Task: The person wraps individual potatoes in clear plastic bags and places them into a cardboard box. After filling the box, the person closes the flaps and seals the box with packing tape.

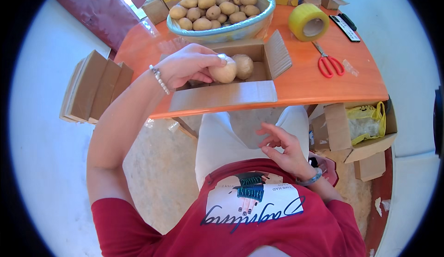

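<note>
My left hand (194,65) grips a potato in clear plastic wrap (223,70) just over an open cardboard box (255,52) at the table's front edge. Right of it, inside the box, sits another wrapped potato (244,66). Something else wrapped shows partly under my left hand, mostly hidden by it. The box's front flap (225,95) lies folded out towards me, and its right flap (278,55) stands up at a slant. My right hand (282,147) hovers above my lap, fingers apart and curled, holding nothing.
Behind the box stands a plastic-lined basin (222,36) heaped with potatoes. Yellow tape (307,22), red-handled scissors (329,66) and a black marker (348,21) lie on the orange table (308,87). Folded cardboard boxes (93,87) are stacked left. Below right, a carton (338,128) holds a yellow plastic bag (380,118).
</note>
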